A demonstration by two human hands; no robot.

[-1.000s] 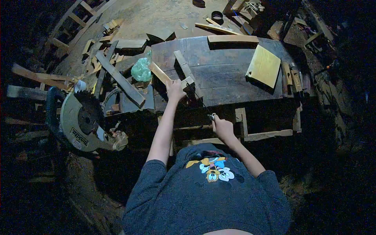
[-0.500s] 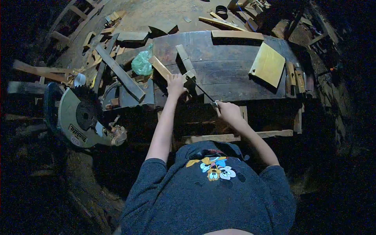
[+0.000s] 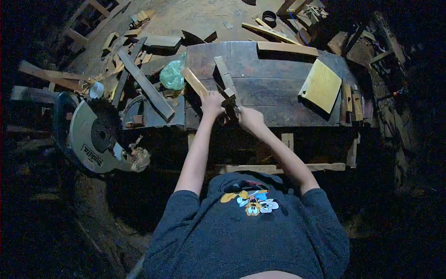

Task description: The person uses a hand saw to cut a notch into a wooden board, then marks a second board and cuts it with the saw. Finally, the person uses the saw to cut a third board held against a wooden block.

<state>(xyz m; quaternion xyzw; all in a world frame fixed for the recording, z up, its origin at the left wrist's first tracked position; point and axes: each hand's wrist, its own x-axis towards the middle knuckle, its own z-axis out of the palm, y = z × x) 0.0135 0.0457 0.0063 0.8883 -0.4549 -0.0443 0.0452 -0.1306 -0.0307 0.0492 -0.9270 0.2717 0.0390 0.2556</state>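
Note:
My left hand (image 3: 213,103) is closed on a light wooden strip (image 3: 194,81) near the bench's front edge, pressing it down; the strip's far end points up and left. My right hand (image 3: 251,119) grips a long, thin dark-bladed tool (image 3: 237,109) close to the left hand. Its blade runs forward and left beside the left hand, and its exact kind is hard to make out. Just beyond the hands lies a narrow row of wood blocks (image 3: 225,74). The near end of the strip is hidden by my left hand.
The dark wooden bench (image 3: 274,100) carries a yellow board (image 3: 321,86) and a long batten (image 3: 287,49). To the left are a green plastic bag (image 3: 173,74), a grey plank (image 3: 146,83) and a circular power saw (image 3: 95,139) with its toothed blade exposed. Wood scraps lie behind.
My right hand has pushed the tool forward and left, right up near my left hand, so less blade shows between them. The left hand keeps its hold on the strip.

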